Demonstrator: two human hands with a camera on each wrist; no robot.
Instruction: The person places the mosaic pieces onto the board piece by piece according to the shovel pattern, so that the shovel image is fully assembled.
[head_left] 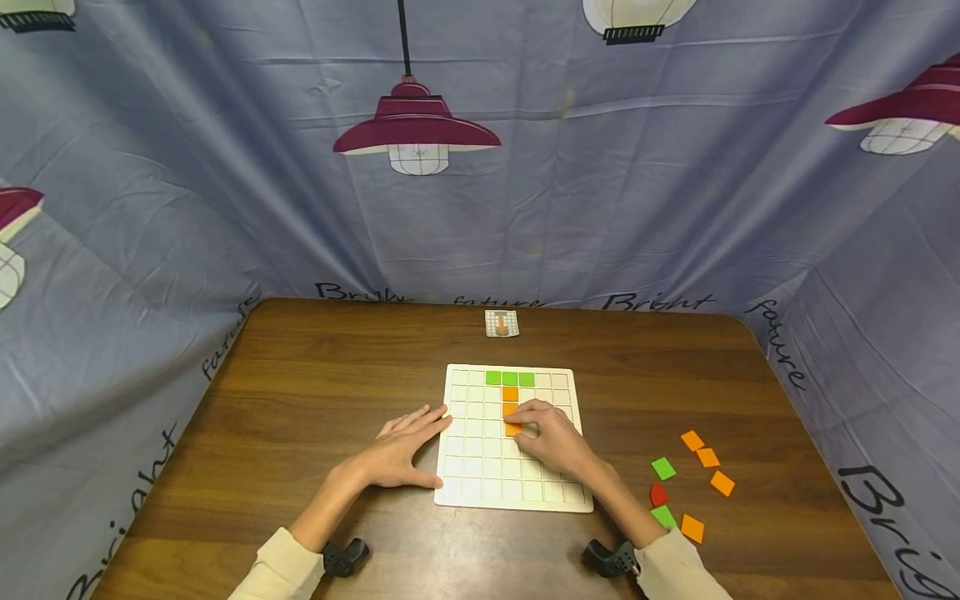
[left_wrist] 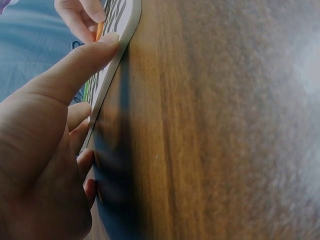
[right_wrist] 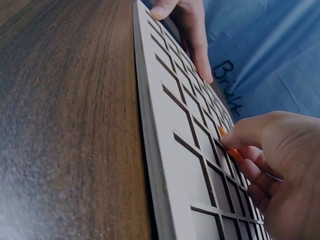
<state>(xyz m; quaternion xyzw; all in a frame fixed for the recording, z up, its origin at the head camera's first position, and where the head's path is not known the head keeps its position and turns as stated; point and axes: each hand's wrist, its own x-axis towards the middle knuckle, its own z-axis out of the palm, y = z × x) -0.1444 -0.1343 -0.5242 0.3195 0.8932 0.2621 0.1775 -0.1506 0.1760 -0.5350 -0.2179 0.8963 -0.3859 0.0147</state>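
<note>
A white gridded board (head_left: 480, 467) lies on the table. Three green square tiles (head_left: 510, 378) fill part of its far row, and orange tiles (head_left: 510, 393) run in a column toward the person from the middle one. My right hand (head_left: 553, 437) is over the board, pinching an orange tile (right_wrist: 234, 154) between thumb and fingers at the near end of that column. The fingers partly cover this tile. With its fingers spread, my left hand (head_left: 405, 450) touches the board's left edge; in the left wrist view its thumb (left_wrist: 102, 49) rests on the rim.
Right of the board, several loose orange tiles (head_left: 722, 483), two green tiles (head_left: 663, 468) and a red piece (head_left: 658, 495) are scattered on the wooden table (head_left: 337, 350). A small card with a printed grid pattern (head_left: 502, 323) lies beyond the board. Blue curtains (head_left: 562, 208) surround the table.
</note>
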